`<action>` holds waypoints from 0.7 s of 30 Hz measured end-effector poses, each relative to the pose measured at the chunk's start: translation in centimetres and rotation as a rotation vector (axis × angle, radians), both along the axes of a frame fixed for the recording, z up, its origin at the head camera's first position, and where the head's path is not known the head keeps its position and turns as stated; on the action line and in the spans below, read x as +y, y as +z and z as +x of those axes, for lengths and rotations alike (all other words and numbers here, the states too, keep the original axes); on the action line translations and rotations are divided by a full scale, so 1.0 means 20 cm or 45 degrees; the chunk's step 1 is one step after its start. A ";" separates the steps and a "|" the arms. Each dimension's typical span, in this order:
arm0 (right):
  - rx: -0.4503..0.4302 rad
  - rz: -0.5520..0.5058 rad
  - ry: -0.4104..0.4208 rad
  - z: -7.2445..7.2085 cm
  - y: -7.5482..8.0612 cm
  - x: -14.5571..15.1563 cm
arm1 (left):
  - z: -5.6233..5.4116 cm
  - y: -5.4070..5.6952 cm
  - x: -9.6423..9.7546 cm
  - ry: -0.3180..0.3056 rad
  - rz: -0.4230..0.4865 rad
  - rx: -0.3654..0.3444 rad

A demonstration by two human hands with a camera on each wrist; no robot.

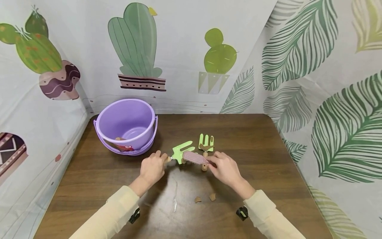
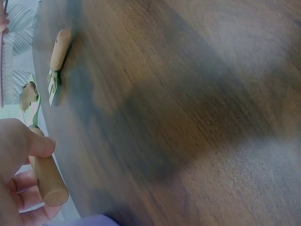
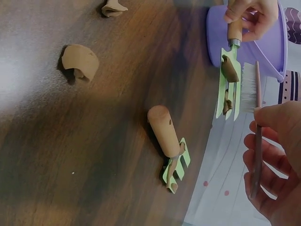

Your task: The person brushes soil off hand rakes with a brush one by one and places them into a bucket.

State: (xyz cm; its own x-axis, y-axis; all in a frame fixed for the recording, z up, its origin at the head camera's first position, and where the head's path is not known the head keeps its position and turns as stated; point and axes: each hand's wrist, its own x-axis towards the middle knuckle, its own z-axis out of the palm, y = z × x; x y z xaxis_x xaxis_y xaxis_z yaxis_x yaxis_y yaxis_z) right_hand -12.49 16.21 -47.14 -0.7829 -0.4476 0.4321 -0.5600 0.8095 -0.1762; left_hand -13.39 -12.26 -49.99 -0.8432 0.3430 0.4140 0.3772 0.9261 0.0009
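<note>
My left hand (image 1: 153, 167) grips the wooden handle (image 2: 49, 181) of a green hand fork (image 1: 178, 153), held over the table with its tines pointing right. Brown curved pieces (image 3: 230, 70) lie on its tines. Pinched in my right hand (image 1: 226, 168) is a flat pink brush (image 1: 193, 157), its pale bristles (image 3: 249, 87) turned toward the fork. Beneath the brush, a second green hand fork (image 1: 206, 141) with a wooden handle (image 3: 163, 129) lies on the table, with brown bits on its tines.
A purple bucket (image 1: 102, 132) with a handle stands at the back left of the wooden table (image 1: 238, 132), a brown piece inside it. Two brown curved shards (image 1: 197, 199) lie near the front. A printed cloth (image 1: 179, 49) hangs behind.
</note>
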 end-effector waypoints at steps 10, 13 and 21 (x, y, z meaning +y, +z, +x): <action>-0.013 0.007 0.004 -0.02 0.00 -0.06 | 0.02 0.03 0.04 -0.036 -0.024 0.013; -0.045 0.024 -0.010 -0.01 -0.01 -0.06 | 0.03 0.03 0.03 -0.031 -0.029 0.050; -0.058 -0.011 -0.018 0.00 -0.03 -0.03 | 0.02 0.03 0.00 0.003 -0.033 0.034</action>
State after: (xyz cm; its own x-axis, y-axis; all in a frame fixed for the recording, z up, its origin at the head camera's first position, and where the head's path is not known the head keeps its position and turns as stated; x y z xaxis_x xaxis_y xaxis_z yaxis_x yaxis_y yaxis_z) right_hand -12.50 15.52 -47.70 -0.8081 -0.4327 0.3997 -0.5397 0.8157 -0.2082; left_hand -13.04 -12.17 -49.34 -0.8328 0.3517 0.4274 0.3743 0.9267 -0.0333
